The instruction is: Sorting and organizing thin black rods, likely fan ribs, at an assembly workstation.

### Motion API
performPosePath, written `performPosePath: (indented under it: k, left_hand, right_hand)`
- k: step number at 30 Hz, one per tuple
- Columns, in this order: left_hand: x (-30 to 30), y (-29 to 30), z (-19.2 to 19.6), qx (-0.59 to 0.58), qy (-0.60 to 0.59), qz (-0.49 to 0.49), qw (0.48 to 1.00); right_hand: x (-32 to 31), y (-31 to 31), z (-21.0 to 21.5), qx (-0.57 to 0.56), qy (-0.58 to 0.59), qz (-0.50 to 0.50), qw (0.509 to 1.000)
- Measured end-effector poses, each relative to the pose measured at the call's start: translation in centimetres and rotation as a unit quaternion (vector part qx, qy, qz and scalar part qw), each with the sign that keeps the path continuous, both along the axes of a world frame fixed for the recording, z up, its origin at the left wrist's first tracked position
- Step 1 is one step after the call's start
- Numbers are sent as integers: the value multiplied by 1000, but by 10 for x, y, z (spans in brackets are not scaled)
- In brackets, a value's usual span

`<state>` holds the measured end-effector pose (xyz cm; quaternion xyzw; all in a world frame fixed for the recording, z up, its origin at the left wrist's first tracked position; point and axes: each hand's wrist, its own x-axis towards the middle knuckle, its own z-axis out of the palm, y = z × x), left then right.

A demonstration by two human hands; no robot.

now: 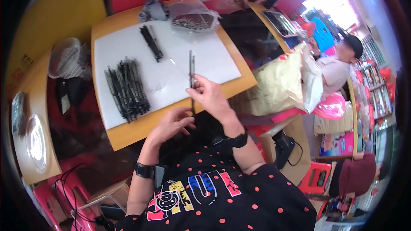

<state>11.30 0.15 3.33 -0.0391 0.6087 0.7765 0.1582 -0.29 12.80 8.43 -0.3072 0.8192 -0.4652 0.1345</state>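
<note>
My right hand (209, 96) pinches a thin dark pen-like stick (191, 66) between thumb and fingers, holding it upright over the front edge of the white sheet. Beside the stick's lower end is my left hand (171, 126), its fingers loosely bent and apart; I see nothing gripped in it. To the left, a pile of similar dark pen-like sticks (127, 87) lies side by side on the white sheet (171, 85). A smaller bunch of black sticks (150, 44) rests farther back.
A clear bag of small thin parts (195, 21) and a crumpled grey bag (153, 9) sit at the wooden table's (122, 139) back. Right of it stands a large pale sack (278, 83), with another person (336, 70) beyond. A side table (49, 158) is at left.
</note>
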Motion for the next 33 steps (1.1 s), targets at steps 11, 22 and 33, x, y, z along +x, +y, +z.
performPosePath:
  k: [11, 22, 33]
  left_hand:
    - [0, 5, -2, -26, -33, -276, 960]
    - [2, -4, -2, -27, -6, -263, 964]
    - [-2, -5, -2, -2, -41, -196, 980]
  right_hand:
    - [-40, -107, 8, 146, 67, 179, 971]
    - [-83, -142, -18, 120, 141, 70, 980]
    - [-144, -162, -44, 127, 180, 18, 975]
